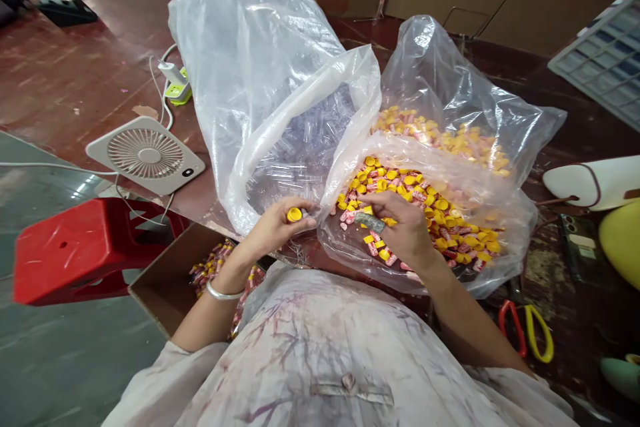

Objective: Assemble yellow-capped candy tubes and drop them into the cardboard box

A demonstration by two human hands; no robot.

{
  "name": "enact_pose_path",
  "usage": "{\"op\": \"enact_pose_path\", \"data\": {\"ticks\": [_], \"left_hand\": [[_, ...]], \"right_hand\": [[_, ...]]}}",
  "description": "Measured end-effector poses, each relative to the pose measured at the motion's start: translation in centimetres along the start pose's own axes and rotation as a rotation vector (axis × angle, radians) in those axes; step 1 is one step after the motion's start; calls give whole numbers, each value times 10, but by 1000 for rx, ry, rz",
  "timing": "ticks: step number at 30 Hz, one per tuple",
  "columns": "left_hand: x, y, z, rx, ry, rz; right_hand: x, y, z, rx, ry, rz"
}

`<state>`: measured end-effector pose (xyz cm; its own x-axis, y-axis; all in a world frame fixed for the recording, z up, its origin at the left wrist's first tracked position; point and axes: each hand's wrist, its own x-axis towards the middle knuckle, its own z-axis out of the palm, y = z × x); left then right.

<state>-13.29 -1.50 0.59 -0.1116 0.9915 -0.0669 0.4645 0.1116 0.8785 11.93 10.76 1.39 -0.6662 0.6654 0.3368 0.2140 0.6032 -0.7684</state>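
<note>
Here's the left hand (pixel 280 227), its grip clamped on a yellow-topped piece (pixel 294 215), just this side of the tube bag (pixel 250 33) near the desk's near edge. And the right hand (pixel 403 230) hovers over the open cap bag (pixel 520 217), fingers curled, grey wrap (pixel 370 221) on one of them, above yellow caps (pixel 440 203) and pink bits; whether that grip is clamped on anything, I can't tell.

The step in hand looks like picking from the pile while the left holds steady. The next move seems to call for fine fingertip work, clear of the bag's loose rim.

Now, what's hidden: the right thumb is lost behind the hand, the held piece's lower end is unclear, and forearm and clothing cover much of the carton (pixel 150 287) at near left.
</note>
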Motion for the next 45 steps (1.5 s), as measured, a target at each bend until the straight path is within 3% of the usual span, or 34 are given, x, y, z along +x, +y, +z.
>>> {"op": "enact_pose_path", "data": {"ticks": [3,7,11,14,18,20,22,25,27,30,33,35,38,41,45], "left_hand": [[1,19,18,-124,-93,1],[3,29,34,-385,-154,-57],[2,25,53,-761,-58,-154],[3,23,70,-989,11,-210],[4,27,82,-1068,-60,-252],[4,27,74,-1008,-137,-284],[4,21,56,-761,-127,-260],[9,1,19,-8,128,-180],[16,-14,1,470,237,-228],[28,-27,-4,808,133,-355],[34,-30,9,856,28,-378],[34,-30,15,842,15,-359],[26,-32,11,753,72,-252],[13,-28,0,502,150,-119],[-1,-8,1,145,99,-3]], "right_hand": [[9,-10,12,110,34,70],[10,-15,20,10,-36,-38],[3,-16,22,-135,-133,-225],[-7,-14,32,-248,-83,-272],[-16,-12,45,-294,3,-259],[-15,-10,41,-291,-92,-263],[-10,-5,30,-306,-227,-251],[0,10,8,-429,-209,-78],[7,20,-1,-585,-149,92],[15,26,5,-771,-281,191],[19,24,26,-849,-408,207],[18,25,39,-844,-401,230],[15,34,46,-618,-289,231],[14,38,39,-289,-182,198],[18,19,26,113,39,170]]}}
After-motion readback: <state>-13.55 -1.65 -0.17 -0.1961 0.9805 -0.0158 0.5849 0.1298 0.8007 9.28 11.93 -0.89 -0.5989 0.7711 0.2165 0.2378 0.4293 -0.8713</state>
